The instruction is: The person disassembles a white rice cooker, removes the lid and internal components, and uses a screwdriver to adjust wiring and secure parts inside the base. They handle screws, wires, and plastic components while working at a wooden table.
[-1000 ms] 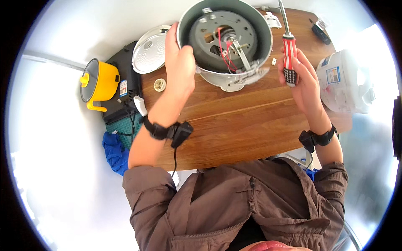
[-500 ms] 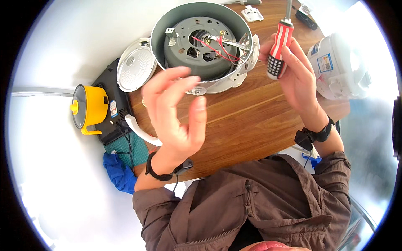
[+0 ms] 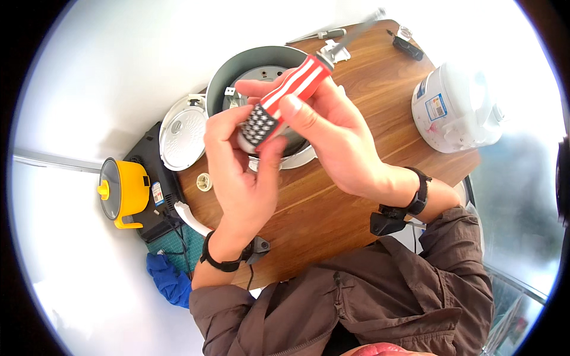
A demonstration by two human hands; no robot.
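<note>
Both hands (image 3: 285,148) hide most of the upturned grey cooker base (image 3: 237,74).

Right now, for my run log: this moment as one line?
both hands on screwdriver | left hand at black grip | right hand on red-white handle | above upturned cooker base | wooden table

A small rectangular blue, white and orange label (image 3: 436,107) sits on the white rice cooker's (image 3: 460,107) side, and a small white-and-red sticker (image 3: 157,193) marks the black box (image 3: 155,202) beside the yellow pot (image 3: 122,193).
</note>
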